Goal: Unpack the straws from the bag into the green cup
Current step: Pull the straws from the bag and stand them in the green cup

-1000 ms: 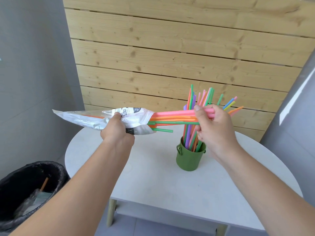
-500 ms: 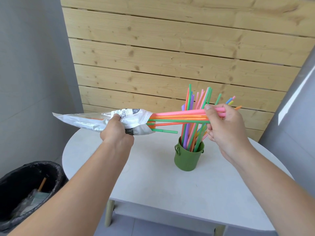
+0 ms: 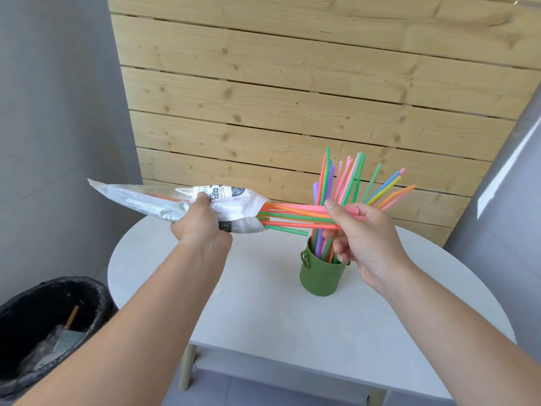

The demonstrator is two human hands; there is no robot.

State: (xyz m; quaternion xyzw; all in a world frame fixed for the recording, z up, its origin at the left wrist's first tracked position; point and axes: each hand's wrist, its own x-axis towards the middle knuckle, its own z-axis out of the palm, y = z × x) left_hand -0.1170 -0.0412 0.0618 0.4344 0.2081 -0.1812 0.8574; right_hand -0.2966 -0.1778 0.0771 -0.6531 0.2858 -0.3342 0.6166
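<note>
Right hand (image 3: 366, 235) has slid back along the straws (image 3: 292, 214) toward the bag (image 3: 240, 200).

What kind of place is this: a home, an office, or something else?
Probably an indoor corner, perhaps of a home or studio. A round white table stands before a wooden plank wall, between grey walls, with a black-lined waste bin beside it.

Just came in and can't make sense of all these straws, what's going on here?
A person is emptying a bag of straws. The left hand grips the bag, held level above the table. The right hand pinches a bunch of straws sticking out of its open end. The green cup on the table already holds many other straws. A black bin stands on the floor to the left.
</note>
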